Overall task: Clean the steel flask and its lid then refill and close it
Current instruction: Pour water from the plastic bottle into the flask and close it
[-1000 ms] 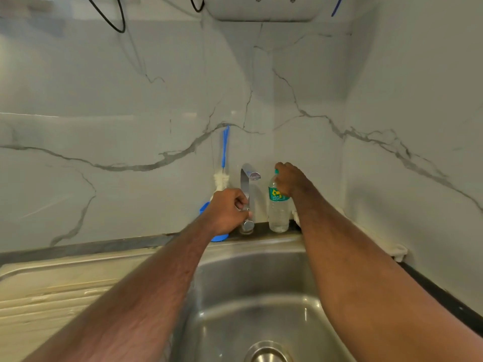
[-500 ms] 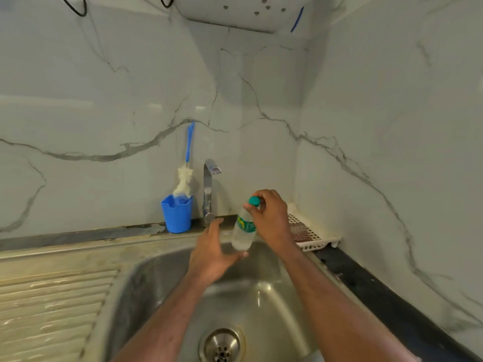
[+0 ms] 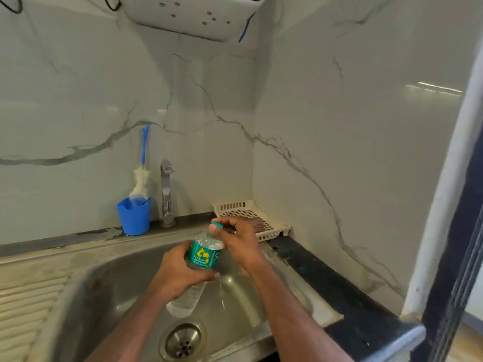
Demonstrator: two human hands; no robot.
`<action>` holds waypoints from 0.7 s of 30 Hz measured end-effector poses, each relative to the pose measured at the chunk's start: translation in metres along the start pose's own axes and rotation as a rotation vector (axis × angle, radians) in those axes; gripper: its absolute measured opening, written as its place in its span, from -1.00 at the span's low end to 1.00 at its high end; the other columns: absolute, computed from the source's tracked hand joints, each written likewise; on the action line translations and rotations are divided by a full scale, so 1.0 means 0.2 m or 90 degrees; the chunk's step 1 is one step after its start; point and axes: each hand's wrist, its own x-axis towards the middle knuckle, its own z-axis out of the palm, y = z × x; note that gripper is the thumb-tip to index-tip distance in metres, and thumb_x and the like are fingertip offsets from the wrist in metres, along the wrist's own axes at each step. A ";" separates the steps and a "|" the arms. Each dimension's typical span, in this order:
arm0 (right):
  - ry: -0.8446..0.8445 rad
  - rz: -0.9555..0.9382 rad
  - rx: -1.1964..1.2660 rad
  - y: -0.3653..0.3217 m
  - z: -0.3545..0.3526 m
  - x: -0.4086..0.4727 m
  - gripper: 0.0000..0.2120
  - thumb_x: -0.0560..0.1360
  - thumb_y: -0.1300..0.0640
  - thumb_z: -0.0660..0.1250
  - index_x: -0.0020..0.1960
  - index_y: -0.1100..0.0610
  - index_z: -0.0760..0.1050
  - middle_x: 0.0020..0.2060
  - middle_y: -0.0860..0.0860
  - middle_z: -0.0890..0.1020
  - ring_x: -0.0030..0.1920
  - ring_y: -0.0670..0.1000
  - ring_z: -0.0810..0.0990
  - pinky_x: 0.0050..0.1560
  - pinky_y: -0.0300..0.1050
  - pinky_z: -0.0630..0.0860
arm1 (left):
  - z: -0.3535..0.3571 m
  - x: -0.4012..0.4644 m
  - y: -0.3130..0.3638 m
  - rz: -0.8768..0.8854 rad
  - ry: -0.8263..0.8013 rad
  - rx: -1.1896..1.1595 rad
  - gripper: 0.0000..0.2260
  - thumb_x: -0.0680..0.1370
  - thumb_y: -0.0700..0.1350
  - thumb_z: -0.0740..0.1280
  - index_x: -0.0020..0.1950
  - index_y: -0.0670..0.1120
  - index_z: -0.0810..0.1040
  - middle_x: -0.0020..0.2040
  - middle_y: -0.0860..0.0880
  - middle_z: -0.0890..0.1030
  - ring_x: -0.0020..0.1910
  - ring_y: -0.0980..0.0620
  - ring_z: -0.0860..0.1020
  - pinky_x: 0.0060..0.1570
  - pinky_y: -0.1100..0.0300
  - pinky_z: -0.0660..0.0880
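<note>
Left hand (image 3: pixel 180 273) wrapped round the middle of a clear plastic water bottle (image 3: pixel 194 278), fingers curled over the green label (image 3: pixel 205 256). Right hand (image 3: pixel 239 240) up at the neck, fingertips pinching the teal cap (image 3: pixel 217 226). Can't tell if the cap is tight or already loosened. Bottle tilted, cap end up and toward the back wall, base hanging low over the sink (image 3: pixel 109 278), just up from the drain (image 3: pixel 183 340).

Label: green with a yellow logo and a few lines of small white print, way too blurry to read. Maybe a big white "S" at the right edge, nothing more legible than that. No brand readable.

Rest of it, all relative to the sink: steel tap (image 3: pixel 166 192) standing at the back rim, spout facing forward. Just left of the tap, a blue cup (image 3: pixel 133 216) with a bottle brush (image 3: pixel 142 173) standing in it, white bristles, blue handle leaning on the marble wall. Back right corner, a cream perforated plastic tray (image 3: pixel 251 214) on the dark counter (image 3: pixel 339 304), just behind the right hand. Ribbed draining board (image 3: pixel 28 309) on the left side. No steel flask or lid in view anywhere, only the plastic bottle.
</note>
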 end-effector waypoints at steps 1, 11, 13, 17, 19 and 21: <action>0.012 0.002 0.009 0.00 0.01 0.00 -0.83 0.46 0.15 0.54 0.03 0.16 0.68 -0.18 -0.01 0.72 -0.17 -0.10 0.68 -0.17 -0.23 0.57 | 0.01 0.00 0.00 0.006 0.032 0.045 -0.43 0.11 0.16 0.71 0.01 0.09 0.58 -0.16 0.16 0.69 -0.18 0.26 0.64 -0.17 0.31 0.54; 0.059 -0.033 -0.159 0.01 -0.02 0.00 -0.70 0.43 -0.01 0.57 -0.35 0.07 0.54 -0.52 -0.15 0.52 -0.48 -0.22 0.41 -0.37 -0.34 0.39 | -0.02 -0.03 0.05 0.023 0.106 0.360 -0.50 0.25 0.22 0.53 0.08 0.11 0.46 -0.12 0.10 0.60 -0.11 -0.02 0.59 -0.19 0.11 0.45; 0.025 -0.041 -0.173 0.02 -0.05 0.01 -0.74 0.46 -0.01 0.54 -0.30 0.08 0.58 -0.50 -0.14 0.54 -0.47 -0.22 0.42 -0.37 -0.31 0.40 | -0.04 -0.02 0.04 0.027 0.088 0.334 -0.53 0.22 0.19 0.54 0.04 0.11 0.49 -0.17 0.13 0.59 -0.17 0.04 0.57 -0.22 0.13 0.45; -0.075 -0.031 -0.136 0.05 -0.09 0.01 -0.92 0.52 0.13 0.49 -0.13 0.08 0.64 -0.39 -0.12 0.63 -0.39 -0.16 0.52 -0.34 -0.22 0.47 | -0.05 -0.01 0.00 0.007 0.013 0.211 -0.54 0.11 0.17 0.57 -0.07 0.13 0.54 -0.21 0.16 0.62 -0.22 0.16 0.60 -0.17 0.11 0.59; -0.133 -0.011 -0.119 0.05 -0.12 0.00 -0.92 0.54 0.21 0.46 0.01 0.08 0.67 -0.21 -0.07 0.68 -0.22 -0.09 0.58 -0.22 -0.16 0.54 | -0.04 -0.01 -0.04 0.005 -0.019 0.172 -0.44 0.09 0.17 0.60 0.04 0.12 0.59 -0.15 0.17 0.66 -0.17 0.19 0.63 -0.10 0.08 0.63; -0.174 0.013 -0.131 0.05 -0.16 -0.01 -0.79 0.56 0.27 0.41 0.16 0.08 0.66 -0.03 -0.06 0.69 -0.02 -0.05 0.60 -0.05 -0.12 0.58 | -0.03 0.00 -0.06 0.003 -0.048 0.157 -0.37 0.10 0.14 0.64 0.13 0.08 0.61 -0.10 0.17 0.68 -0.14 0.22 0.64 -0.05 0.08 0.64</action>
